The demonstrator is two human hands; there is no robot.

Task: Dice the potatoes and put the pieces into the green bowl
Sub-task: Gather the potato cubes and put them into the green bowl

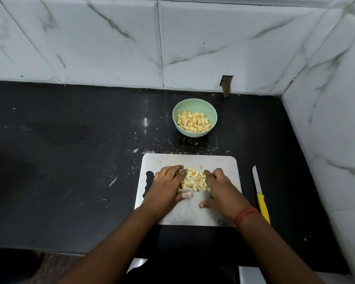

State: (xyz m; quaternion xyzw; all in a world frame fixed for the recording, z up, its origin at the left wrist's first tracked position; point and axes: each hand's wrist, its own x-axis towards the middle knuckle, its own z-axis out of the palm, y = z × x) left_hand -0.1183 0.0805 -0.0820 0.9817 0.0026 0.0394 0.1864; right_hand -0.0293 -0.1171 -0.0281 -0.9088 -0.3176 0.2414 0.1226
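On the white cutting board, a pile of potato cubes lay between two hands. The left hand and right hand pressed its sides, each grip open with flat fingers. Behind the board stood the green bowl holding more cubes. A yellow-handled knife lay right of the board on the black surface.

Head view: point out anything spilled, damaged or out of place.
Pale scraps and specks litter the black counter between the green bowl and the cutting board. A rough hole is broken into the wall tile behind the bowl. The knife lies flat beside the board, nothing odd.
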